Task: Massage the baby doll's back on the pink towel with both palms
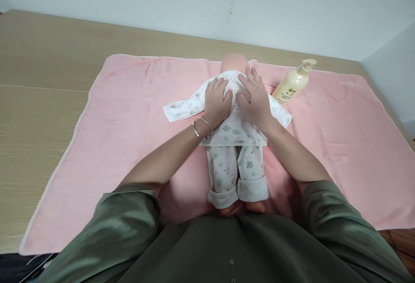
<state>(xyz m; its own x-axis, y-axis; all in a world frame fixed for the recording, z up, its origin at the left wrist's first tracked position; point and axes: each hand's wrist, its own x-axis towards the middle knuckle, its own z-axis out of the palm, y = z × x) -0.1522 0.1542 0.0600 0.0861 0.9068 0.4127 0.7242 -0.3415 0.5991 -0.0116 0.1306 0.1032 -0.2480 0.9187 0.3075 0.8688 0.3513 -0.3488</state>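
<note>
A baby doll (234, 63) in white printed pyjamas lies stretched out on a pink blanket (136, 114), its head away from me and its feet close to my body. My left hand (218, 101) rests on the left side of the pyjama top (235, 133), fingers laid out flat. On the right side of the same top lies my right hand (255, 99), its fingers spread toward the shoulder. The cuffs of the pyjama trousers (222, 170) are rolled up. I cannot make out the doll's face.
A cream pump bottle (292, 83) leans at a tilt on the blanket, just right of the doll's sleeve. Below the blanket is a wooden tabletop (42, 114). A pale wall (162, 6) with a crack rises behind the far edge.
</note>
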